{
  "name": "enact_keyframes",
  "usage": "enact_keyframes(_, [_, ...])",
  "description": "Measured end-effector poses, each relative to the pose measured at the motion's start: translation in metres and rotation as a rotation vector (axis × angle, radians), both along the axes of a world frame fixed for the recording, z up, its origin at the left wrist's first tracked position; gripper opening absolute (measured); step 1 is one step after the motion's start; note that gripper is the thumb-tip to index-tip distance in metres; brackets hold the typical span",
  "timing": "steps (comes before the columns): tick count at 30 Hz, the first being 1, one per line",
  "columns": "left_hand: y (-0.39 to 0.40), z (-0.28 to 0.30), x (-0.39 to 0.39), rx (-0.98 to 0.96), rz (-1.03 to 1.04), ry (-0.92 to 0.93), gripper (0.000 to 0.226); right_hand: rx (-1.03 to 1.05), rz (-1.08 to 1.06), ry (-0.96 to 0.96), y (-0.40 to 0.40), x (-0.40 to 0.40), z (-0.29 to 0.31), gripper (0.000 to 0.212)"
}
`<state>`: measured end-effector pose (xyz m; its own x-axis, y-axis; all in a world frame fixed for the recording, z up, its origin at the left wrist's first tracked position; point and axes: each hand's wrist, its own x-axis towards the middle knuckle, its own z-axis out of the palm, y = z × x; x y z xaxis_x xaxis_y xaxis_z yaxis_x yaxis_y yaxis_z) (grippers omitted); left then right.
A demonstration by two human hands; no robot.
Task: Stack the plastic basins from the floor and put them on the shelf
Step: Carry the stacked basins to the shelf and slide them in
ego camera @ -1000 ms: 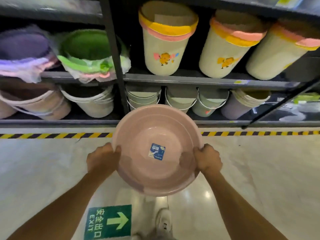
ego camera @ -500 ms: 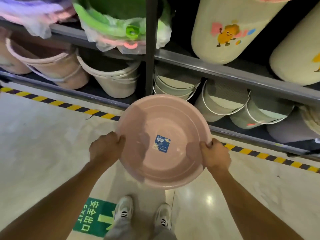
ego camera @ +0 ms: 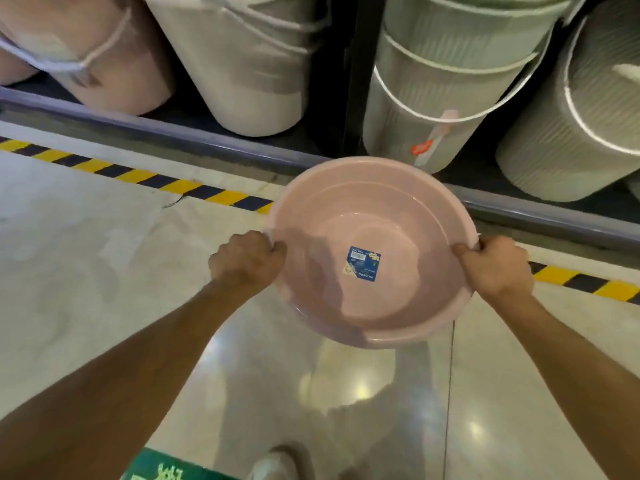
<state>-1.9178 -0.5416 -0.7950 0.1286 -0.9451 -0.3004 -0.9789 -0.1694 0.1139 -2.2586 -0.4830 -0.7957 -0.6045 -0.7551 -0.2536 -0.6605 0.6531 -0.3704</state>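
one pink basin [ego camera: 372,251] is in view, with one blue label [ego camera: 364,269] stuck inside it. two hands grip its rim: the left hand [ego camera: 246,261] and the right hand [ego camera: 498,266]. on the bottom shelf [ego camera: 207,143] lie four groups of nested buckets: one pink [ego camera: 104,64], one cream [ego camera: 249,74], two ribbed grey-green [ego camera: 436,88] [ego camera: 581,133]. the number in each stack is probably several, too blurred to count. one striped floor tape [ego camera: 138,175], one green floor sign [ego camera: 166,472], one shoe [ego camera: 273,465].
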Motion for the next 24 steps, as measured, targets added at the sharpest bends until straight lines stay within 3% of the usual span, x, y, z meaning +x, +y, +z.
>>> enact_keyframes(8, [-0.012,-0.087,-0.008,-0.010,-0.054,0.009,0.044,-0.032,-0.033,-0.010,-0.001,-0.014,-0.107,0.028])
enact_keyframes(17, [-0.012,-0.125,-0.013,-0.001,-0.089,-0.008,0.047,0.029,0.180,0.163,0.006,-0.024,-0.117,0.026])
enact_keyframes(24, [-0.013,-0.125,-0.018,0.029,-0.070,-0.014,0.047,0.112,0.109,0.147,0.009,-0.018,-0.124,0.028])
